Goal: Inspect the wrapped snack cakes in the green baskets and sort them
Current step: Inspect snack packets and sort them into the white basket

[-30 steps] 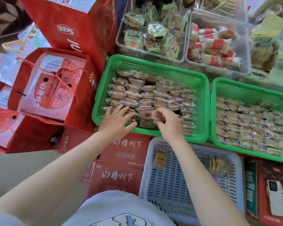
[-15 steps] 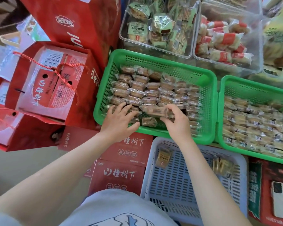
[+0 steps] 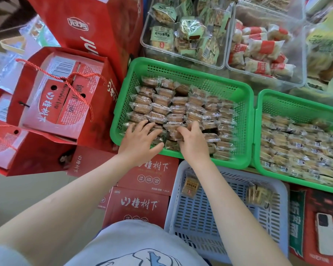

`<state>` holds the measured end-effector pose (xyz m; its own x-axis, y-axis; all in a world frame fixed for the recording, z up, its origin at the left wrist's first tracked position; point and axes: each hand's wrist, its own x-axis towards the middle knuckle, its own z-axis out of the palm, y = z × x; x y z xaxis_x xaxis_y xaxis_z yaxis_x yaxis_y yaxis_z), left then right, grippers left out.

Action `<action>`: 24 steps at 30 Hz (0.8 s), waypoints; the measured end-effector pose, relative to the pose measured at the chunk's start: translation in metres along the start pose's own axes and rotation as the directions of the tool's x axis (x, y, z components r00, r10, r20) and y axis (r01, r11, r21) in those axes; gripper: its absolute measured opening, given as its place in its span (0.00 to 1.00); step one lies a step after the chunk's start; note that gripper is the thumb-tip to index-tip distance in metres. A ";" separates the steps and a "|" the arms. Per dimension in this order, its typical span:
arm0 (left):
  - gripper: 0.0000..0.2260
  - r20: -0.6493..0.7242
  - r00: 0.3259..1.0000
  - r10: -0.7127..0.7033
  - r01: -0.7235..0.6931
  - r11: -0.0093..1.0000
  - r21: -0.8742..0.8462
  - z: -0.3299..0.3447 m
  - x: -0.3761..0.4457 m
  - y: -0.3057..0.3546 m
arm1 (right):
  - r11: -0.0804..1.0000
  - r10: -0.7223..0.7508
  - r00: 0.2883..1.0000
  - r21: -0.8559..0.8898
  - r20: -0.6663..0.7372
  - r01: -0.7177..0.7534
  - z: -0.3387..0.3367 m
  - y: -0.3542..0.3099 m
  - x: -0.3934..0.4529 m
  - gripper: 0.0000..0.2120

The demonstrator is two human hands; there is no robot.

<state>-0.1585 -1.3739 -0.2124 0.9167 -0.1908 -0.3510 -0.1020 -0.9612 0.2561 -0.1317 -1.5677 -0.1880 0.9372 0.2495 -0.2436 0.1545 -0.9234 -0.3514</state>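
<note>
left hand [image 3: 140, 140] flat, fingers spread on cakes | right hand [image 3: 192, 141] fingers curled among snack cakes [image 3: 178, 112], grasp unclear | green basket [image 3: 244, 116] mostly full | white basket [image 3: 277, 214] holds few; sorting early

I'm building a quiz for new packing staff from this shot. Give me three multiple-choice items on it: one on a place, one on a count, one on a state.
1. Where are both hands working?
A. in the left green basket
B. in the right green basket
C. in the pale blue basket

2. How many green baskets are in view?
A. one
B. two
C. four

3. How do the left hand's fingers lie?
A. spread flat on the cakes
B. balled in a fist
C. wrapped round a phone

Answers:
1 A: the left hand and right hand are both over the wrapped cakes at the near edge of the left green basket.
2 B: the left one, plus the right green basket beside it.
3 A: its fingers are straight and splayed over the wrappers.
</note>
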 end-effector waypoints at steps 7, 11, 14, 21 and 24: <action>0.29 -0.005 1.000 -0.006 0.006 1.000 -0.007 0.000 0.001 0.001 | 0.873 0.218 0.968 0.420 0.123 -0.249 -0.002 -0.004 0.005 0.21; 0.26 0.019 0.998 0.057 -0.057 0.998 0.008 -0.003 0.001 0.001 | 0.879 0.451 0.883 0.102 0.132 -0.465 0.003 0.001 0.007 0.18; 0.28 0.065 0.987 0.145 -0.148 0.988 0.047 -0.009 0.007 0.005 | 0.873 0.483 0.850 -0.044 0.210 -0.486 0.004 -0.005 0.012 0.25; 0.31 0.074 0.979 0.190 -0.197 0.974 0.113 -0.008 0.014 0.005 | 0.902 0.369 0.846 0.073 0.384 -0.426 0.000 0.001 0.025 0.24; 0.31 0.114 0.977 0.180 -0.192 0.976 0.106 -0.009 0.015 0.006 | 0.957 0.285 0.948 0.015 0.139 -0.290 -0.015 0.004 0.025 0.15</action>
<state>-0.1416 -1.3810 -0.2086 0.8332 -0.3823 -0.3995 -0.3168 -0.9222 0.2218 -0.1027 -1.5697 -0.1822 0.8895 0.0141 -0.4568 -0.1282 -0.9517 -0.2790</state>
